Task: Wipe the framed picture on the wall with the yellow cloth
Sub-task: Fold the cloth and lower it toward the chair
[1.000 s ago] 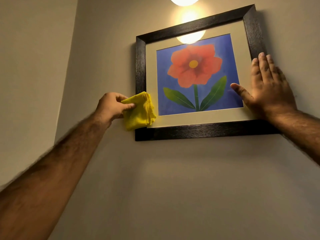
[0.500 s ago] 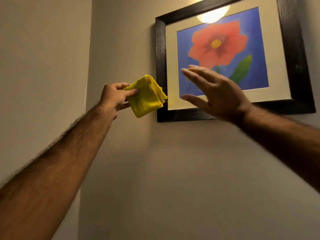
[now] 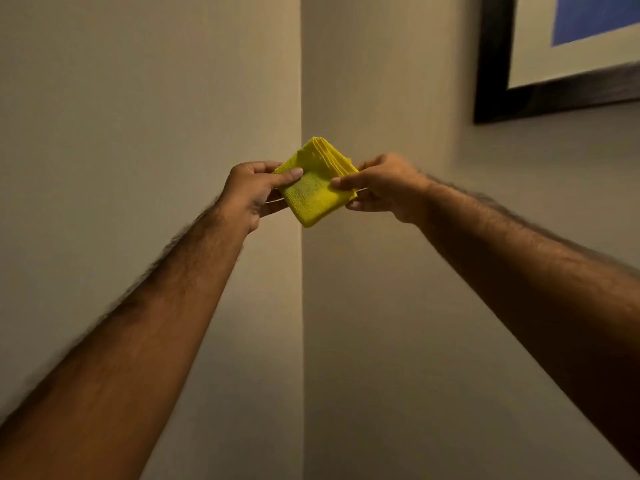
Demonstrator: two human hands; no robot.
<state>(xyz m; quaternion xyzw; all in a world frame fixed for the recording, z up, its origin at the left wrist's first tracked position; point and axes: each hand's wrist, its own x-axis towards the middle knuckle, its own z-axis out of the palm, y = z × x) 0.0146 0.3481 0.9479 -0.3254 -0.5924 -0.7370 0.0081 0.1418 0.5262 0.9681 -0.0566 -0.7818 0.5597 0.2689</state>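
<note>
Pinching folded cloth [image 3: 316,188] between left hand [image 3: 250,195] and right hand [image 3: 384,186], thumbs on top at opposite corners, held before wall corner [image 3: 302,81], well below and left of picture [image 3: 540,64], apart from frame

Both bare forearms reach up and forward, converging toward centre. Left hand [image 3: 254,192] – thumb on the near face of the cloth [image 3: 317,192], fingers curled behind it, pinching its left corner. Right hand [image 3: 384,187] mirrors this – thumb tip on the cloth's right corner, fingers folded underneath. The hands are level with each other, close but not touching, cloth spanning the gap between them. Wrists straight.
</note>
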